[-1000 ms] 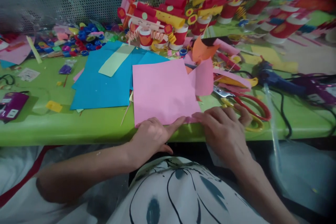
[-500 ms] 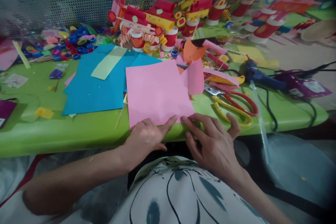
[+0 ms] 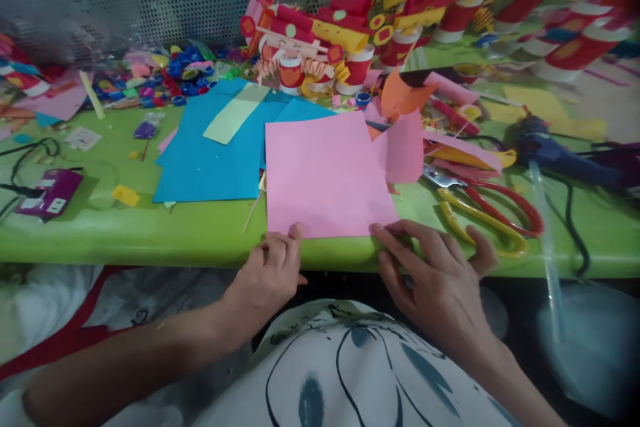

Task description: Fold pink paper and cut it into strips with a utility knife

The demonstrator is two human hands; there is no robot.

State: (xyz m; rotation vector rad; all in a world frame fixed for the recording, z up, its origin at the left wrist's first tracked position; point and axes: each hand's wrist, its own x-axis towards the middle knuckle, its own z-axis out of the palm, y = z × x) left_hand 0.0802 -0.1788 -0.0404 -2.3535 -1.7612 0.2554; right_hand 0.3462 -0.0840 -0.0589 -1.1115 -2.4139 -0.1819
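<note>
A square sheet of pink paper [image 3: 327,177] lies flat at the front edge of the green table, partly over blue sheets [image 3: 220,173]. At its lower left corner is my left hand [image 3: 274,263], fingers curled together, one fingertip on the paper's edge. My right hand [image 3: 437,267] rests its index fingertip on the lower right corner, with the thumb apart below it and the little finger spread out. To the right of the sheet lie scissors [image 3: 493,210] with red and yellow handles. A pale green strip [image 3: 237,113] lies across the blue paper.
Cup figures [image 3: 357,70] with red and yellow paper rolls stand at the back. Colourful small pieces [image 3: 165,73] are heaped at the back left. A glue gun [image 3: 565,153] with a clear stick lies at right, and a purple box [image 3: 50,193] with cables at left.
My left hand has slid left along the paper's lower edge, and its fingers are more curled. My right hand stays by the right corner. The view has shifted, showing more of the table's left.
</note>
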